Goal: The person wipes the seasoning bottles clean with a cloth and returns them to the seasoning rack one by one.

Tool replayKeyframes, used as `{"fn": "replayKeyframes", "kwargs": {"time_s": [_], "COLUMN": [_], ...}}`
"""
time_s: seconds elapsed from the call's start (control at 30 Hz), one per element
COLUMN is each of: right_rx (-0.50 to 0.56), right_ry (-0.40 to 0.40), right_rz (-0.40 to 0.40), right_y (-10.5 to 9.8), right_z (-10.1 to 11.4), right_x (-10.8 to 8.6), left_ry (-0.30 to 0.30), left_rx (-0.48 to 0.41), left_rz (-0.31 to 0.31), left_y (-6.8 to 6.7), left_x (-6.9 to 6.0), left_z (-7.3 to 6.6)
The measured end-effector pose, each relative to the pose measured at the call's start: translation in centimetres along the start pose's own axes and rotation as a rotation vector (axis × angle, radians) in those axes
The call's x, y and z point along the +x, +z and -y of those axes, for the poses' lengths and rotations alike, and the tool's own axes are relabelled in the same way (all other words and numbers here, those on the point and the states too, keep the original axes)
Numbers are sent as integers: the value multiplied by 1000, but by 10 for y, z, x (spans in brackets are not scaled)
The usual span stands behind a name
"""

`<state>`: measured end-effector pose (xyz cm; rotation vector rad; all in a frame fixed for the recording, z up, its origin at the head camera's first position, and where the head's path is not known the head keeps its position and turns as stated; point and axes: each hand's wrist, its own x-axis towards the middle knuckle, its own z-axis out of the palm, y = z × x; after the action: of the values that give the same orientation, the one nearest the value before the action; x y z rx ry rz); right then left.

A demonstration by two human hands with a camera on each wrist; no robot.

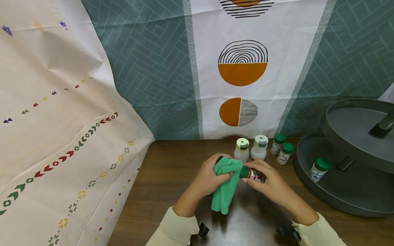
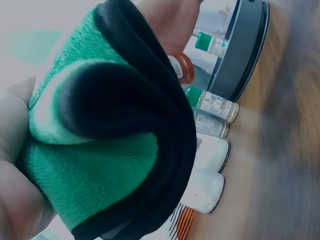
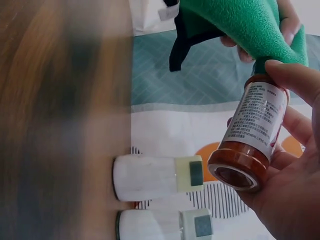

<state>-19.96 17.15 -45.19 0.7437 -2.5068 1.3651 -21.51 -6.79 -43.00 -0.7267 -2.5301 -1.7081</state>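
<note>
In the head view my left hand (image 1: 205, 180) grips a folded green cloth (image 1: 227, 191) with dark edging, its loose end hanging over the table. My right hand (image 1: 271, 182) holds a small spice jar (image 1: 257, 175) with a green cap and reddish-brown contents, tilted on its side. The cap end meets the cloth. From the right wrist, the jar's printed white label and glass base (image 3: 239, 167) face the camera, with thumb and fingers around it. Folds of the cloth (image 2: 100, 175) fill much of the left wrist view and hide most of the jar.
Behind the hands stand two white-bodied shakers (image 1: 241, 151) and two green-capped spice jars (image 1: 284, 153). At the right is a dark two-tier round stand (image 1: 338, 198), with another green-capped jar (image 1: 319, 169) on its lower tier. A patterned cloth (image 1: 77, 164) hangs at the left.
</note>
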Motion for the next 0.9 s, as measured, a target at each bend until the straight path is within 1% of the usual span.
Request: {"fn": "replayKeyframes", "kwargs": {"time_s": [0.1,0.2,0.3,0.37,0.43,0.53,0.63,0.77,0.9], "right_rx": [36,57,81,99,113,142,220,390,550], "right_ry": [-11,-7,27,64,104,163,191,216,298], "right_rz": [-10,-23,-27,-27,-24,-19,-9,-7,-25], "right_y": [-2,-3,-3,-3,-2,0,3,9,13], "right_z": [0,1,2,4,6,10,12,14,15], "right_x": [0,1,1,1,1,0,-1,-2,-2], "left_ry": [-23,-20,16,51,84,112,137,195,255], "left_rx": [-17,-38,-69,-67,-49,1,52,133,201], "left_rz": [-7,-34,-77,-105,-130,-163,-190,-219,-211], "left_y": [-1,0,1,2,4,7,11,18,27], "left_x": [-1,-1,-1,-1,-2,-4,-6,-8,-10], "left_z": [-1,-2,-2,-3,-4,-6,-9,-12,-12]}}
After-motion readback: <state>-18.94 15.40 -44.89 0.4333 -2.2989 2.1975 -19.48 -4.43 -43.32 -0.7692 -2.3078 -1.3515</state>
